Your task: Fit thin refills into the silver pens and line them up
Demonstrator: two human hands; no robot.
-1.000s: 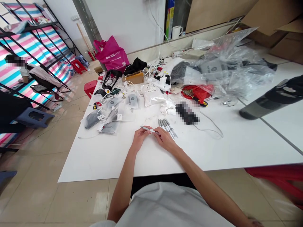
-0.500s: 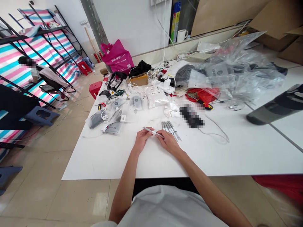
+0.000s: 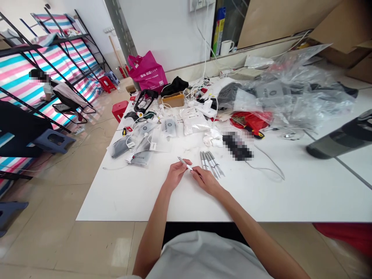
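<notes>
A white and grey pen [image 3: 185, 163] is held between both hands above the white table [image 3: 122, 193]. My left hand [image 3: 176, 173] is closed on the pen's shaft, with its grey end pointing up and away to the left. My right hand [image 3: 205, 179] pinches the lower end, which its fingers partly hide. Just beyond my right hand lies a row of several similar grey and white pens [image 3: 210, 162], side by side on the table.
Plastic-sleeved packets [image 3: 139, 145] lie at the left and a white packet [image 3: 194, 121] behind. Crumpled tissue [image 3: 213, 137], a blurred-out dark item [image 3: 236, 146] and clear plastic bags [image 3: 305, 93] are farther right. A dark bottle [image 3: 340, 137] lies at the right; a person [image 3: 46, 93] sits far left.
The pen has tilted more steeply, its grey end still pointing away to the left. Both hands stay on it. The whole view has shifted slightly.
</notes>
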